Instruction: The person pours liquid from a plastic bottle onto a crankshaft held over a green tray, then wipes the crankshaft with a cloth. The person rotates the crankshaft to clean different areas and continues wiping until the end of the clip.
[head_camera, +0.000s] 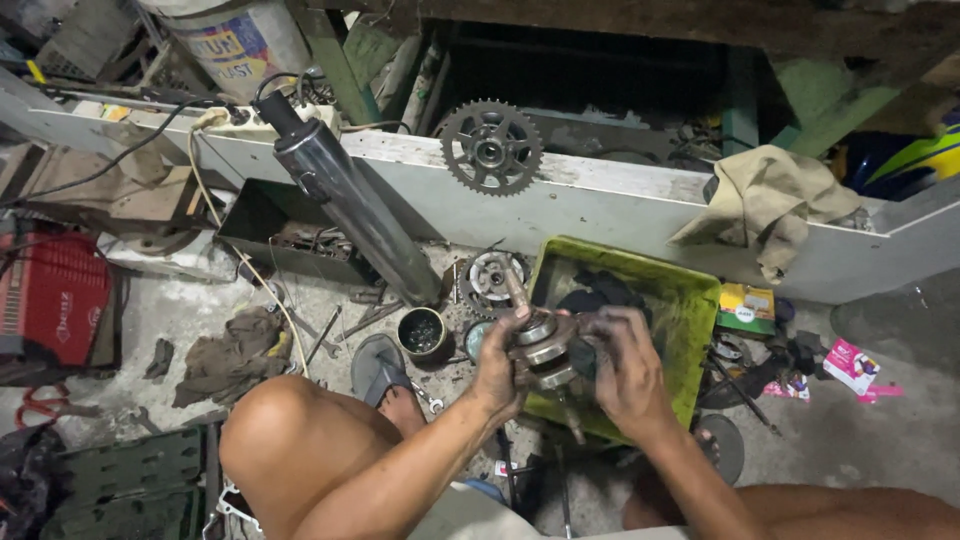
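Observation:
I hold a greasy metal crankshaft assembly in both hands, its shaft pointing up-left and another shaft end pointing down. My left hand grips its left side. My right hand wraps its right side, fingers dark with oil. The part hangs over the near-left corner of a green plastic tray on the floor, which holds dark oily residue.
A chrome exhaust pipe leans on a white ledge with a sprocket and a beige rag. On the floor lie a clutch part, a small tin cup, a sandal, rags, tools and a red case.

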